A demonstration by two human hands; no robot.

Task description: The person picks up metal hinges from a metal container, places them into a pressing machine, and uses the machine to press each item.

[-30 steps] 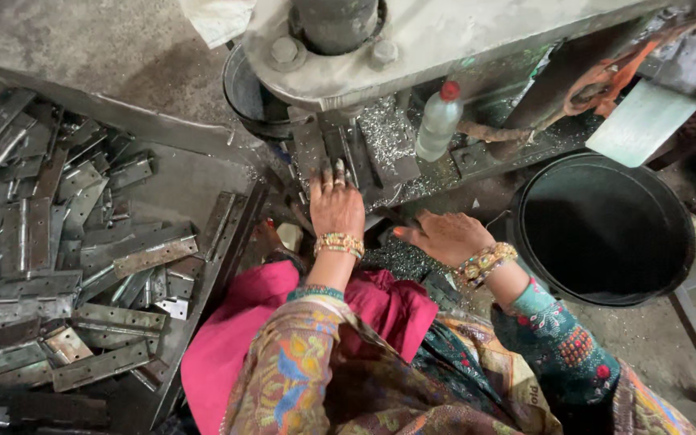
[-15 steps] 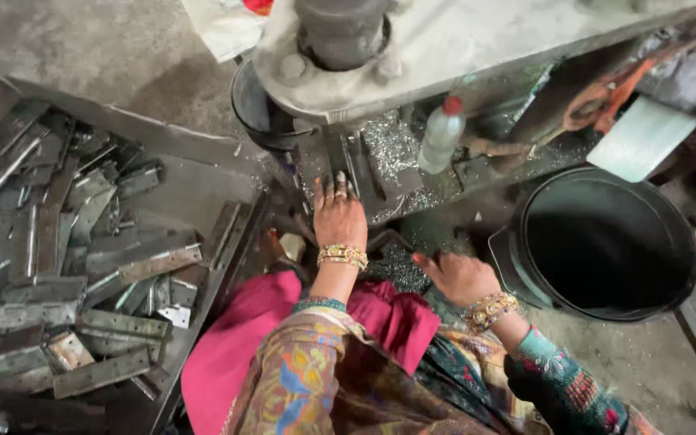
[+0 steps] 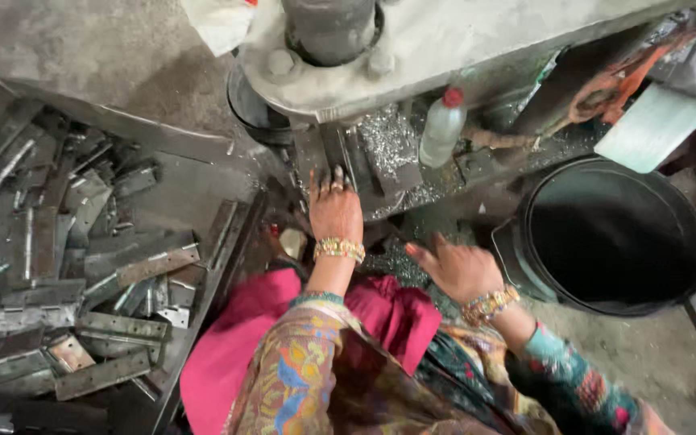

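Grey metal strip [image 3: 333,153] lies flat on the machine bed, beneath the left hand [image 3: 334,211], whose narrow-set fingers press it. The right hand [image 3: 455,270] hovers with loosely spread fingers, empty, beside a black bucket [image 3: 606,242].

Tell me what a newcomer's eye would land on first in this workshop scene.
First, the heap of grey metal hinges filling the tray at the left. Next, the big grey machine at the top, where the left hand lies flat on the bed among silver shavings, beside a small plastic bottle with a red cap. At the right, the black bucket gapes dark, with the right hand spread open just beside its rim.
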